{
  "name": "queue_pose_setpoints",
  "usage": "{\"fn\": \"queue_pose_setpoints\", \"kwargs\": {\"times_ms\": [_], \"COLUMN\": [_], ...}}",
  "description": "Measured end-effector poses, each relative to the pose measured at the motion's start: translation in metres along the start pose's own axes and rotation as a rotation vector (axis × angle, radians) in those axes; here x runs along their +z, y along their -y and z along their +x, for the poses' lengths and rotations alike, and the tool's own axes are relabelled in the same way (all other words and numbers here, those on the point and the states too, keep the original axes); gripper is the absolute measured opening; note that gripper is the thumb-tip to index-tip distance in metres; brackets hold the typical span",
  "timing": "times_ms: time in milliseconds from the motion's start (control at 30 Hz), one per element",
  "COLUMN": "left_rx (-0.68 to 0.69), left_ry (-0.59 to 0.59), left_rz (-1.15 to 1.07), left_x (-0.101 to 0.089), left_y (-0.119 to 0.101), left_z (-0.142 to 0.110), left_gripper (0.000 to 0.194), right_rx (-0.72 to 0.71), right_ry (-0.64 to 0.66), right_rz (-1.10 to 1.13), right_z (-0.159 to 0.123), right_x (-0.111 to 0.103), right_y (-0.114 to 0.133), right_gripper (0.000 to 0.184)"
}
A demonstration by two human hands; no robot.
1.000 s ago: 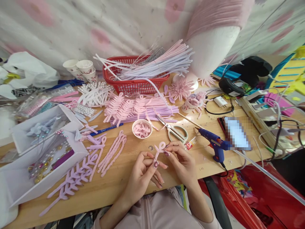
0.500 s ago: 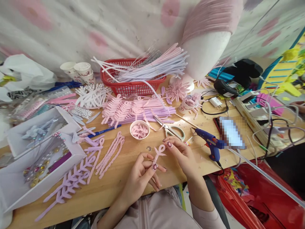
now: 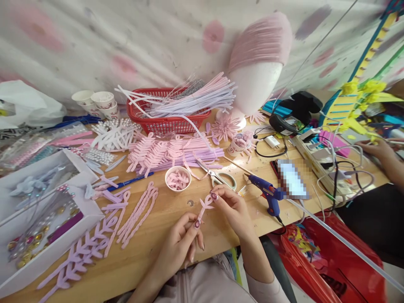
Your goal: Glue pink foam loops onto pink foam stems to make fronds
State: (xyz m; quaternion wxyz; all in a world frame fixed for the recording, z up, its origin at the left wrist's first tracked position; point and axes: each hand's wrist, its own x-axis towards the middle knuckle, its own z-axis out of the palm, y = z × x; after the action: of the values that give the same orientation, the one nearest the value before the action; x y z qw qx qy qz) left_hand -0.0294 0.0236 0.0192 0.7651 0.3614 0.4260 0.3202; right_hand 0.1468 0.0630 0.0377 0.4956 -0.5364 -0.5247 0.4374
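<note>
Between my hands is a pink pipe-cleaner sprig [image 3: 206,203] with a loop at its top, two small leaf-like tips and a twisted stem. My left hand [image 3: 184,240] pinches the stem between thumb and forefinger, the other fingers loosely curled. At the loop's right side, my right hand [image 3: 232,210] closes thumb and forefinger on the sprig. Just beyond them stands a paper cup [image 3: 166,182] of short pink pipe-cleaner pieces. Scissors [image 3: 221,177] with pale handles lie behind my right hand. Twisted pink stems [image 3: 139,214] and purple leafy sprigs [image 3: 83,254] rest to the left.
A blue glue gun [image 3: 268,191] and a phone [image 3: 292,179] lie at right, near a power strip [image 3: 311,162] with tangled cables. Behind are a red basket [image 3: 170,125] of pipe cleaners and a white head form [image 3: 255,84]. White boxes [image 3: 91,210] stand left. A co-worker's hand [image 3: 377,149] is far right.
The view has shifted, so the tabletop things appear further left and a co-worker's hand shows more at right. Both my hands keep their hold on the sprig, with only slight finger movement.
</note>
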Motion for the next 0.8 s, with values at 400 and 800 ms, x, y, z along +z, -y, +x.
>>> {"fn": "queue_pose_setpoints", "kwargs": {"times_ms": [400, 800], "left_rx": [-0.025, 0.027], "left_ry": [-0.020, -0.118], "left_rz": [-0.050, -0.128], "left_x": [-0.004, -0.007], "left_y": [0.003, 0.012], "left_z": [-0.003, -0.012], "left_gripper": [0.046, 0.037], "right_rx": [0.428, 0.164], "right_ry": [-0.024, -0.387], "right_rz": [-0.806, -0.902], "right_z": [-0.077, -0.024], "right_x": [-0.139, -0.123], "right_y": [0.013, -0.019], "right_gripper": [0.052, 0.040]}}
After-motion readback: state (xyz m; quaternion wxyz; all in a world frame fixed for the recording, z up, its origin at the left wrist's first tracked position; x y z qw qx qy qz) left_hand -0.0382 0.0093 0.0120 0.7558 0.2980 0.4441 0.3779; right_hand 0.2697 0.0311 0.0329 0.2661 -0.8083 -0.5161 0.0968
